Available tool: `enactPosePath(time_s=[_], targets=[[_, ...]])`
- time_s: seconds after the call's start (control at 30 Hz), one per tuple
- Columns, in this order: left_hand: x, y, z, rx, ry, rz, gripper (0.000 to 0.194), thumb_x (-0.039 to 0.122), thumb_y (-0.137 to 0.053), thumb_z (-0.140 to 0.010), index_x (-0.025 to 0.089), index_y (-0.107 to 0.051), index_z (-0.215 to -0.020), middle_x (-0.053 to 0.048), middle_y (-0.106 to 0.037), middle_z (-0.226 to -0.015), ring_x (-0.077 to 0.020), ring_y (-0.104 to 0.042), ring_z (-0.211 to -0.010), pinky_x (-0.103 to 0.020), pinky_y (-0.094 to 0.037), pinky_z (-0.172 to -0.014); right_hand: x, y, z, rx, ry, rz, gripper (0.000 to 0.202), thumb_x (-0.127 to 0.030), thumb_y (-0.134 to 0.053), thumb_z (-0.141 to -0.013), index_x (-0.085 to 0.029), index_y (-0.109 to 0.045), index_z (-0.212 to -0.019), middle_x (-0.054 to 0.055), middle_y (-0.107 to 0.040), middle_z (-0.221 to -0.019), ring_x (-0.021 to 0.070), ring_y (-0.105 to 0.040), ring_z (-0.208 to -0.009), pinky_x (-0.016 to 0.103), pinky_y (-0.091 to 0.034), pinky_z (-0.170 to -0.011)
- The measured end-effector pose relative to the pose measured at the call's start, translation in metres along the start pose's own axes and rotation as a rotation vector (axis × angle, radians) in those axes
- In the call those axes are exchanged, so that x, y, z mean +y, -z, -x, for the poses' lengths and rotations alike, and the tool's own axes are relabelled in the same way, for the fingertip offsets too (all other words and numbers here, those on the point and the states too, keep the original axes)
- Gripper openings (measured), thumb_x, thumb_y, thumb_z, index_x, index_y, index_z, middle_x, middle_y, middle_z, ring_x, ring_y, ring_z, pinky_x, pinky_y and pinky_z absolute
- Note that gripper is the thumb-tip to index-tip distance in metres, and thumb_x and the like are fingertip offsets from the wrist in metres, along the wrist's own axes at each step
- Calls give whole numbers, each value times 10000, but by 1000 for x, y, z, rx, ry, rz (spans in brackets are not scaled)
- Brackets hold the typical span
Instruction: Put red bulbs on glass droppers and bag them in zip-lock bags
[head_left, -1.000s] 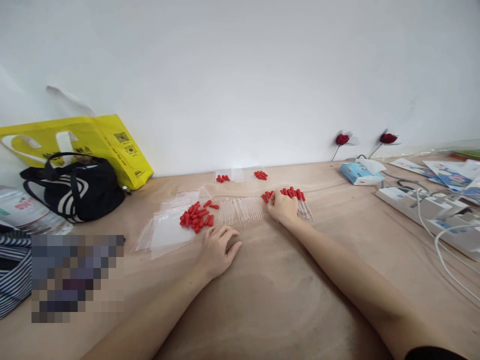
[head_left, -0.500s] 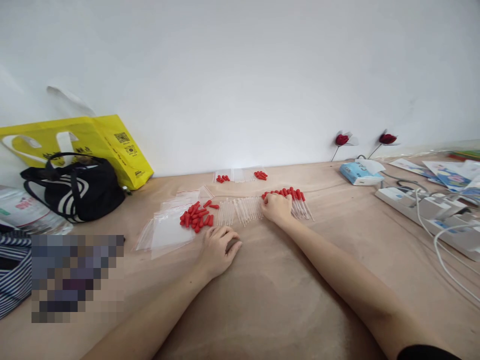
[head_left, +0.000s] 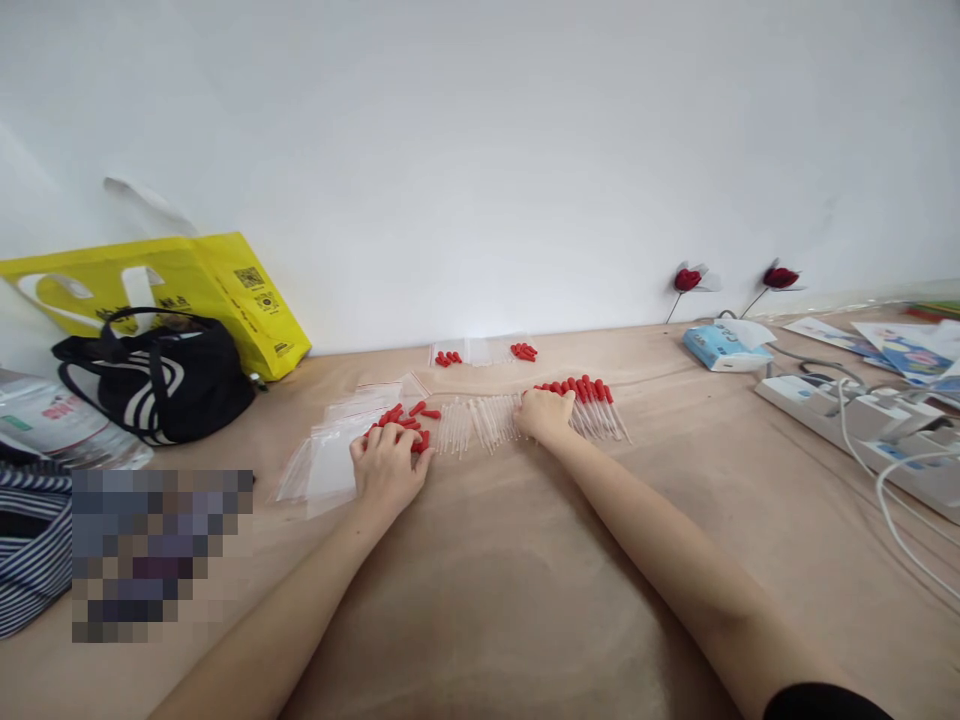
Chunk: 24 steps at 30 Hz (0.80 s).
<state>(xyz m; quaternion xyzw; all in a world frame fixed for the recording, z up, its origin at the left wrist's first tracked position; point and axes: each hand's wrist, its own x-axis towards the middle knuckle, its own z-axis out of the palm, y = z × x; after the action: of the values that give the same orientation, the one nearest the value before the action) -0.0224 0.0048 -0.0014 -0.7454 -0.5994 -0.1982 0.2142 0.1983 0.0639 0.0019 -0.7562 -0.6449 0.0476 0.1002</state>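
Observation:
My left hand (head_left: 390, 467) lies over the near side of a pile of loose red rubber bulbs (head_left: 420, 410), its fingers spread and bent on them. My right hand (head_left: 545, 413) is closed at the left end of a row of thin clear tubes with red bulbs on top (head_left: 596, 400); what its fingers pinch is too small to make out. Between my hands lies a row of bare clear tubes (head_left: 487, 424). Clear zip bags (head_left: 330, 465) are stacked left of the pile.
Two small groups of red bulbs (head_left: 448, 358) lie on bags by the wall. A yellow bag (head_left: 262, 310) and black bag (head_left: 187, 380) stand left. Tissues (head_left: 724, 347), a power strip (head_left: 870, 430) with white cables and cards (head_left: 907, 350) are right.
My left hand has moved left and slightly up, from beside the pile onto the red bulbs. My right hand has shifted slightly left along the row.

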Motion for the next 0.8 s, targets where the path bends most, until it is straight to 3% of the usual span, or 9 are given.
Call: enactPosePath(time_s=[0.23,0.43,0.57,0.67,0.8], targets=[[1,-2,-1,62,-13,-13,155,291,-542,-752,169,-606,-683,-74,-608,-811,-252,-513,-822,-419,-261,-760,3,2,5,101,58,-9,248,-239,-423,-750,-111,-633,-786,155,-639,-838,255,-568,-789,401,-261,-763],[15,12,8,184,-88,203,166,307,-508,-795,187,-615,-752,-58,-617,-819,-226,-525,-833,-398,-277,-776,31,-2,25,278,369,-160,257,-217,-327,-841,-103,-557,-859,132,-624,-868,212,-551,-792,299,-307,-670],[30,17,19,7,-239,475,158,307,-490,-809,213,-616,-792,-35,-610,-828,-194,-525,-848,-350,-315,-764,62,-10,51,332,622,-314,217,-208,-326,-862,-143,-533,-885,76,-628,-839,180,-547,-772,293,-297,-710],[39,18,23,-160,-306,556,132,290,-497,-801,219,-608,-801,-24,-618,-851,-184,-527,-849,-359,-307,-789,78,-12,72,337,696,-354,231,-184,-343,-860,-152,-532,-989,79,-631,-857,166,-548,-765,299,-289,-727],[43,19,24,-228,-297,556,129,304,-522,-780,218,-605,-830,-27,-631,-903,-196,-534,-884,-397,-286,-833,81,-8,90,281,778,-331,217,-168,-378,-846,-170,-565,-956,53,-624,-803,142,-539,-729,305,-277,-742]])
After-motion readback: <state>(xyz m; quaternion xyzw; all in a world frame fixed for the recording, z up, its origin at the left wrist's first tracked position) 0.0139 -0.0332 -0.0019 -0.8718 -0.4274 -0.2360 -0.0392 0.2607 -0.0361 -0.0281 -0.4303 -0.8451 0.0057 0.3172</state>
